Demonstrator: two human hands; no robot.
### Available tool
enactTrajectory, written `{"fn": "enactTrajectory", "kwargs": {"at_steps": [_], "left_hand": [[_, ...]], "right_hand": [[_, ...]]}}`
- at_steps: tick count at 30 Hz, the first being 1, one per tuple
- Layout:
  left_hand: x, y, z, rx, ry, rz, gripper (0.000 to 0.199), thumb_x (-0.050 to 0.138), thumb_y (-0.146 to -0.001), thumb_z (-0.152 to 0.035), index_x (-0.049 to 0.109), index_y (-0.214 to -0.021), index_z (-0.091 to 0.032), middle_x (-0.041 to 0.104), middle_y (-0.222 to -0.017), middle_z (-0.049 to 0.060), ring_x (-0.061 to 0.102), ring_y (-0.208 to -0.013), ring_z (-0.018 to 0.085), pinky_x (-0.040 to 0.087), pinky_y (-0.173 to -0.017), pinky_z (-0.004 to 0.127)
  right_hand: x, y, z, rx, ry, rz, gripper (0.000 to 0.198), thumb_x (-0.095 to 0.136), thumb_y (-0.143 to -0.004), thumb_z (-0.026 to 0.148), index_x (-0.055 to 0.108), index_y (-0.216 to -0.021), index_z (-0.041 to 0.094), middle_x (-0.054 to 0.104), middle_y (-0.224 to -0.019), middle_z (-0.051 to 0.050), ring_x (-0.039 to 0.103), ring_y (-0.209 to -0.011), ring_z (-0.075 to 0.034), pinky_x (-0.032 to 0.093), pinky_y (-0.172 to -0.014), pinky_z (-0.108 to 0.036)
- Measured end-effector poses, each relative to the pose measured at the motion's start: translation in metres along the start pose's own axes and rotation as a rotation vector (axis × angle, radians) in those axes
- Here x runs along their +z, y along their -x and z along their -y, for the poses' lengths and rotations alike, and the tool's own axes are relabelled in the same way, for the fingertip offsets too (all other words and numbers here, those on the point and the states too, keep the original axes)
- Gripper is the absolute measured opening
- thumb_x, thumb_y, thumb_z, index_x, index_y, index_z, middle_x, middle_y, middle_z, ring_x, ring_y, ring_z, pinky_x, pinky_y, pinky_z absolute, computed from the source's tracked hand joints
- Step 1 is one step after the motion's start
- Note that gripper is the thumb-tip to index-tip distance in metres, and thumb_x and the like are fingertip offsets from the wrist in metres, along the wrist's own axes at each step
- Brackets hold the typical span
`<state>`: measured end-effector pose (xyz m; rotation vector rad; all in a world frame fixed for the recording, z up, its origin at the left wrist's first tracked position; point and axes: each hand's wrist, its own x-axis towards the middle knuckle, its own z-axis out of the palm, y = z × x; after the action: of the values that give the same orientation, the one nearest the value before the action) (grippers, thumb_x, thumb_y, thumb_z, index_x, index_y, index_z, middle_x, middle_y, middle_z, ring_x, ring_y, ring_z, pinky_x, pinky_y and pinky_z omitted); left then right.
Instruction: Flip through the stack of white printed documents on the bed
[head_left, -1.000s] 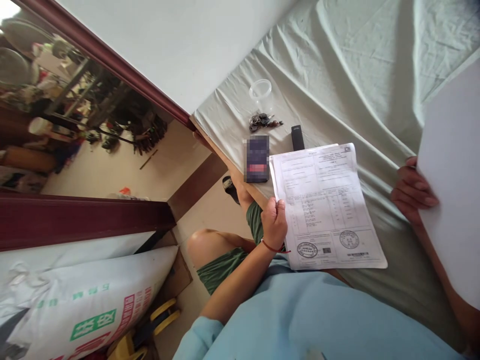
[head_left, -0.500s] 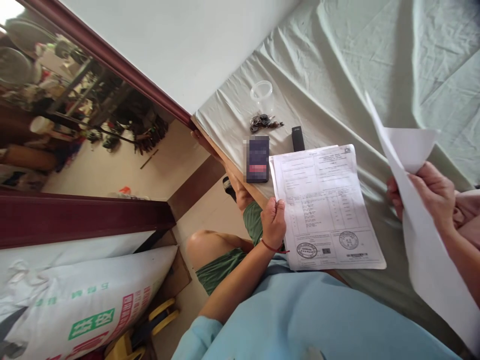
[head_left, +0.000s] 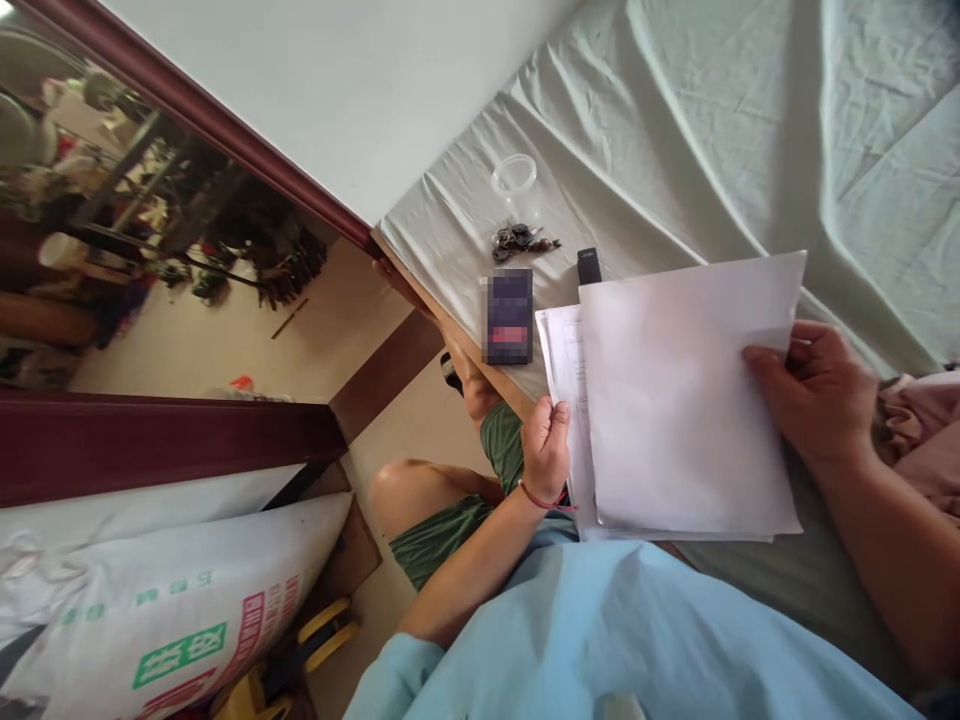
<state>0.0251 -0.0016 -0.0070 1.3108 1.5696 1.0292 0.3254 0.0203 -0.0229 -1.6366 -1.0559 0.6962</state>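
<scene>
My left hand [head_left: 546, 448] is closed on the left edge of a stack of printed papers [head_left: 561, 360], thumb on top. A sheet of paper [head_left: 690, 400], its blank white side up, lies over most of that stack and hides the print. At the sheet's upper right, my right hand [head_left: 817, 385] pinches its edge, thumb on the face and fingers behind. Beyond the papers, a small black object [head_left: 589, 266] is partly covered by the sheet. To the left of it lies a phone [head_left: 508, 316] with a blurred screen.
A bunch of keys [head_left: 517, 242] and a clear plastic cup [head_left: 514, 176] sit farther back on the pale green sheet [head_left: 675, 150] covering the surface. Pinkish cloth [head_left: 926, 425] lies at the right. On the floor at the left stands a white printed sack [head_left: 180, 600].
My right hand has swung the loose sheet leftward, from standing at the right to covering the printed stack. My left hand keeps its hold on the stack's edge.
</scene>
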Motion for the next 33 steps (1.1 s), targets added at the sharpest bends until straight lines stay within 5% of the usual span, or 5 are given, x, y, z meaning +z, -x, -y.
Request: {"fn": "enactTrajectory", "kwargs": {"at_steps": [8, 33], "left_hand": [[0.005, -0.004, -0.005, 0.004, -0.124, -0.033, 0.040, 0.049, -0.103, -0.047, 0.043, -0.073, -0.023, 0.043, -0.063, -0.004, 0.041, -0.062, 0.014, 0.033, -0.062, 0.028], [0.010, 0.001, -0.006, 0.048, -0.185, -0.070, 0.041, 0.049, -0.103, -0.050, 0.040, -0.072, -0.024, 0.039, -0.059, -0.005, 0.037, -0.055, 0.013, 0.029, -0.060, 0.029]], "right_hand": [[0.008, 0.010, 0.004, -0.106, 0.154, 0.033, 0.031, 0.075, -0.083, 0.043, 0.069, -0.107, 0.024, 0.077, -0.090, -0.002, 0.068, -0.074, -0.018, 0.050, -0.066, -0.030], [0.023, 0.023, 0.018, 0.006, 0.090, 0.065, 0.025, 0.076, -0.082, 0.040, 0.070, -0.102, 0.024, 0.077, -0.089, -0.001, 0.068, -0.071, -0.018, 0.053, -0.062, -0.028]]}}
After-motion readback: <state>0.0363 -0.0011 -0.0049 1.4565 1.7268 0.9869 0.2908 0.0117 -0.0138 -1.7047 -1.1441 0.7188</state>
